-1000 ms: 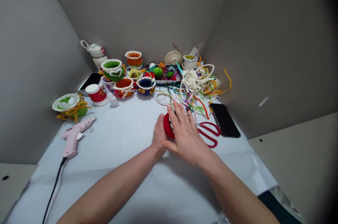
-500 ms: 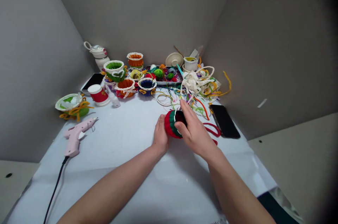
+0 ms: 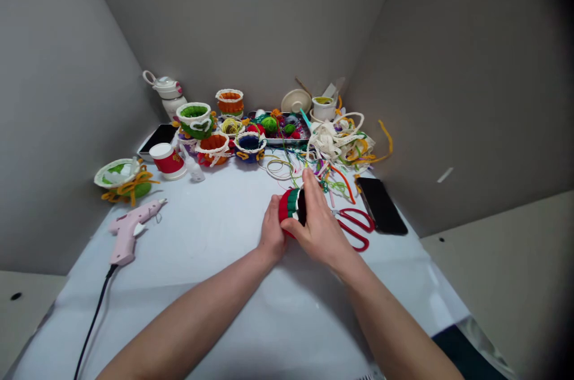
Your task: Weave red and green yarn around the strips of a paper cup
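Note:
A small red cup wrapped in red and green cord (image 3: 290,208) lies on its side at the middle of the white table (image 3: 215,284). My left hand (image 3: 271,234) grips it from the left, fingers curled round its base. My right hand (image 3: 317,226) closes on it from the right, the thumb below and the fingers over its dark mouth. Most of the cup is hidden between the two hands.
Red scissors (image 3: 356,226) and a black phone (image 3: 381,205) lie just right of my hands. A pink glue gun (image 3: 128,230) with its black cord lies at the left. Several decorated cups, a tray of yarn (image 3: 278,126) and a heap of cords (image 3: 341,144) crowd the back.
My right hand lay flat over the cup, then shifted to its right side and wrapped round its mouth. The green band now shows. The left hand stayed in place.

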### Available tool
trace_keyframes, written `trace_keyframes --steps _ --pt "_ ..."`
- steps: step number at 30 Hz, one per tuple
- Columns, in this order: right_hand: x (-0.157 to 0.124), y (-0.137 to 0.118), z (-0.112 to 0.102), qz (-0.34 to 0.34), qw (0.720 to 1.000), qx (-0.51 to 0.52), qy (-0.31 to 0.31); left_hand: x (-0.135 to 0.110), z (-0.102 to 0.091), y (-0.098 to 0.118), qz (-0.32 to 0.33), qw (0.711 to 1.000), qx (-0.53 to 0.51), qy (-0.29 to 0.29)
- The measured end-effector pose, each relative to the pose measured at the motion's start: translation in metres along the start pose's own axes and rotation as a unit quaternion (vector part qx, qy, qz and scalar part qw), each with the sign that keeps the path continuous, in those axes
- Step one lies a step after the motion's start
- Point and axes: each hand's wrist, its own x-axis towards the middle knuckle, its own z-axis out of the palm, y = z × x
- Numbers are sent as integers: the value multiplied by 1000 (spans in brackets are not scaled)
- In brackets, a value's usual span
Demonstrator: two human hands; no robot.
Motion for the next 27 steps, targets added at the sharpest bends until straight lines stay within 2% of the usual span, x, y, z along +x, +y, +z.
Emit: trace_keyframes --steps 3,6,8,10,13,16,18,20,23,25,27 --pt "0 2 -3 -6 1000 6 19 -1 3 3 -1 1000 19 20" --pt "0 4 -27 -36 997 56 40 -3 10 8 -8 999 -6 31" --pt "0 2 -45 -63 990 78 97 -4 14 11 -27 999 -34 28" --pt "2 -1 -55 -81 987 73 119 -5 18 11 -57 997 -51 23" --pt "9 -7 -51 -103 993 6 56 -4 17 10 -88 994 -57 12" --pt "13 -9 -35 -106 992 -61 -30 -3 14 9 -98 994 -55 -15" --pt "14 -10 -25 -96 989 -91 -60 -3 12 7 -96 993 -55 -38" --pt "12 -11 -18 -83 987 -115 -75 -3 11 6 -85 994 -48 -44" --pt "9 -14 -16 -67 986 -129 -84 -3 10 4 -63 997 -29 -23" --pt "8 -13 -25 -78 989 -102 -74 -3 11 5 -65 998 -23 -12" --pt "7 -8 -39 -99 994 -30 -30 -2 11 11 -74 997 -25 -5"
